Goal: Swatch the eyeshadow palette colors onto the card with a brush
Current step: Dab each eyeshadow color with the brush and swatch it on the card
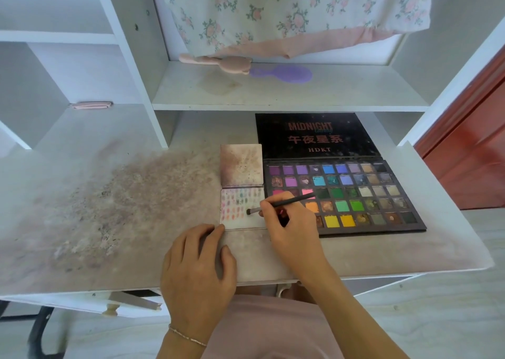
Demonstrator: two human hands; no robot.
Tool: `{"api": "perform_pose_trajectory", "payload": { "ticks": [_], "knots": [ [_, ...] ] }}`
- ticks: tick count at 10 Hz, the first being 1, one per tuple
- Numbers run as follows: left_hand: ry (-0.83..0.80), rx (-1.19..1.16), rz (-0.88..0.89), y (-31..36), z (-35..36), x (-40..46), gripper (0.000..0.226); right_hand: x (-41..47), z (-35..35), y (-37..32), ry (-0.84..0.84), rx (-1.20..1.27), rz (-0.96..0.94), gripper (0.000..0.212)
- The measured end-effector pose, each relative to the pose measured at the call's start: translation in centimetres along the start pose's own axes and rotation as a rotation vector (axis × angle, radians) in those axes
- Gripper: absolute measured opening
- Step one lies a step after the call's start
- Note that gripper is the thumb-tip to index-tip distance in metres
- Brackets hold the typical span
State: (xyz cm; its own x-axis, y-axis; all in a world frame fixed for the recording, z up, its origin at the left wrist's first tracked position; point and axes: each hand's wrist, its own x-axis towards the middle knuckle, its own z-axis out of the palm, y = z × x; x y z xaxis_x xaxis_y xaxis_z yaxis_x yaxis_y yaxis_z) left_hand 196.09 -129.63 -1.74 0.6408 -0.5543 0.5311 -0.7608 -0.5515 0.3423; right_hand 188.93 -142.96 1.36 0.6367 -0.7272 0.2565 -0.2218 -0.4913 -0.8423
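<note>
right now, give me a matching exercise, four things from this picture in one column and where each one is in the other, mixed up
Things:
1. brush
2. left hand
3. purple hairbrush
4. eyeshadow palette

Places:
A. lying on the upper shelf
B. open on the desk, right of the card
C. held in the right hand, tip on the card
D. resting on the desk, fingertips at the card's near corner

Pairs: 1-C, 2-D, 3-A, 4-B
</note>
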Motion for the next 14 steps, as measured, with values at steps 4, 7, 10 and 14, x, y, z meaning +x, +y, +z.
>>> {"api": "perform_pose_trajectory", "payload": {
  "ticks": [4,7,10,14],
  "knots": [
    [-0.001,-0.002,-0.004,0.08,-0.01,0.03,0.037,-0.01,0.02,0.1,-0.036,-0.008,0.048,0.018],
    [0.014,-0.003,-0.003,0.01,0.12,-0.05,0.036,-0.06,0.06,0.27,-0.047,0.006,0.052,0.015],
    [0.015,0.001,0.001,0.0,0.12,-0.06,0.036,-0.07,0.07,0.51,-0.051,0.013,0.05,0.009],
    [0.012,-0.006,-0.005,0.08,0.02,-0.04,0.036,-0.01,0.02,0.56,-0.054,0.011,0.017,0.01]
  ]
}}
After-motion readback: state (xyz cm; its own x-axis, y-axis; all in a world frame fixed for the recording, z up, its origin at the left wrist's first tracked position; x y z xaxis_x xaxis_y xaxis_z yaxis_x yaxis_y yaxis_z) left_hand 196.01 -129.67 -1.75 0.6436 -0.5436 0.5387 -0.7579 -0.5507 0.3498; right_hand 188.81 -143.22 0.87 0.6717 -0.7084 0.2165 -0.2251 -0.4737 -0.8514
